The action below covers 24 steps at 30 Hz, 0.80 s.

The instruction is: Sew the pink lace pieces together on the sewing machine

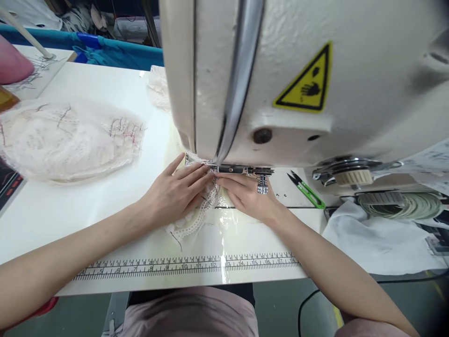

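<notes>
Left hand [171,196] flat, unclenched on lace [191,228] | right hand [250,196] by lace's right edge, can't tell if gripping | snips [307,190] farther right

left hand [171,194] on lace piece [200,217]; right hand [250,194] just beside; green snips [308,191] by sewing machine [298,126]

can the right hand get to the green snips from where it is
Probably yes: the green snips lie just to the right of the right hand, with bare white surface showing between, though its fingertips are now at the lace.
</notes>
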### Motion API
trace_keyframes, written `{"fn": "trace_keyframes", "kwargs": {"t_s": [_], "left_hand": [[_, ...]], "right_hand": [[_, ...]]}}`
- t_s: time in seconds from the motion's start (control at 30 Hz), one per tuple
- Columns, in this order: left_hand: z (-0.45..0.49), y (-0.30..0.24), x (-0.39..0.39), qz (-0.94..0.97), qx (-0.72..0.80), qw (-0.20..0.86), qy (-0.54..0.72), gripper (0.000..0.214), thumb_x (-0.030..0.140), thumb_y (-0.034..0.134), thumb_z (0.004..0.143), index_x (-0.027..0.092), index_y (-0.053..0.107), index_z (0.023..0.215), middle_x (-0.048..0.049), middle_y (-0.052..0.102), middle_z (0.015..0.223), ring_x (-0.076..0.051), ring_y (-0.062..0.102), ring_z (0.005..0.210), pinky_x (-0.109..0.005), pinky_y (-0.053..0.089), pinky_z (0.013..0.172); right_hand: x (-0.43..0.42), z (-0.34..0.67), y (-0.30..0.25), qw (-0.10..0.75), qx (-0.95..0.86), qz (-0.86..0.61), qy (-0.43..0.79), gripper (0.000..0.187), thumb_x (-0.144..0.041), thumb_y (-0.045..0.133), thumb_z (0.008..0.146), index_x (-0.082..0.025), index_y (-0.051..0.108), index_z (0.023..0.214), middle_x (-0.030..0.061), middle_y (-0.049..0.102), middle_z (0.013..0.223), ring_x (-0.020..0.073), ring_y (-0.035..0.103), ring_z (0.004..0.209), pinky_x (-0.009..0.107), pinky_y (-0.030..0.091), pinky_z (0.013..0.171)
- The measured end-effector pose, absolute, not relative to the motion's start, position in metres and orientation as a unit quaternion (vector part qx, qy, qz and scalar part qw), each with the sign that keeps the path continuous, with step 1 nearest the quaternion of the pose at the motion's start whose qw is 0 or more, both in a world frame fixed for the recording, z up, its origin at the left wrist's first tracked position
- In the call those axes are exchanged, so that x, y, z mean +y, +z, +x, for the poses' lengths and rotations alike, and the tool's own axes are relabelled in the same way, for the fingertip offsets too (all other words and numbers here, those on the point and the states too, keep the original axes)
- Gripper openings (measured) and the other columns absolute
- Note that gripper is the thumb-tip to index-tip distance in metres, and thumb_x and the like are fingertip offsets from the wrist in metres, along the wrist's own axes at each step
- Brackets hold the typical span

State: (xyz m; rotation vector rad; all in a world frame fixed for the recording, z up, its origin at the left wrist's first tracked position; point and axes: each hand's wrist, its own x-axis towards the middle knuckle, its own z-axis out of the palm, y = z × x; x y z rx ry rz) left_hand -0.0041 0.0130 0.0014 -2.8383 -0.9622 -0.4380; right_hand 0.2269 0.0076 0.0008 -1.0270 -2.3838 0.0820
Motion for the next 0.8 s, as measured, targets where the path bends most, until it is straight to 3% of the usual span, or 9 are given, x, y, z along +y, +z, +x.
{"fn": "trace_keyframes", "kwargs": {"t_s": [0.37,0.57,0.7,0.8], "left_hand": [[-0.005,0.003,0.014,-0.932,-0.334,0.041,-0.132,0.038,0.027,0.042,0.100,0.015,0.056,0.134,-0.0106,0.064,0.130,-0.028,0.059,0.123,-0.060,0.034,0.114],[-0.001,0.011,0.008,-0.932,-0.330,0.091,-0.117,0.039,0.024,0.041,0.100,0.015,0.054,0.135,-0.0105,0.062,0.133,-0.029,0.057,0.125,-0.059,0.037,0.111],[-0.005,0.033,-0.004,-0.934,-0.305,0.145,-0.119,0.033,0.021,0.049,0.097,0.019,0.060,0.128,-0.0069,0.064,0.130,-0.026,0.062,0.115,-0.044,0.050,0.095],[-0.027,0.042,-0.016,-0.962,-0.187,0.132,-0.151,0.038,0.046,0.051,0.097,0.017,0.066,0.116,-0.0075,0.070,0.120,-0.025,0.066,0.099,-0.038,0.052,0.075]], "right_hand": [[0.007,0.226,-0.007,0.264,-0.880,-0.393,-0.024,0.026,-0.015,0.054,0.091,-0.028,0.070,0.105,0.0009,0.072,0.114,0.0184,0.066,0.103,0.035,0.049,0.093],[0.004,0.227,-0.005,0.232,-0.885,-0.399,-0.058,0.029,-0.011,0.052,0.090,-0.026,0.068,0.108,-0.0018,0.071,0.118,0.0176,0.068,0.090,0.034,0.049,0.074],[0.006,0.229,-0.001,0.231,-0.906,-0.352,-0.041,0.029,-0.008,0.049,0.090,-0.023,0.067,0.107,-0.0015,0.071,0.117,0.0149,0.068,0.086,0.032,0.049,0.070],[0.009,0.228,0.001,0.240,-0.918,-0.314,-0.009,0.029,-0.005,0.045,0.090,-0.019,0.066,0.105,0.0034,0.071,0.113,0.0179,0.065,0.103,0.033,0.050,0.080]]}}
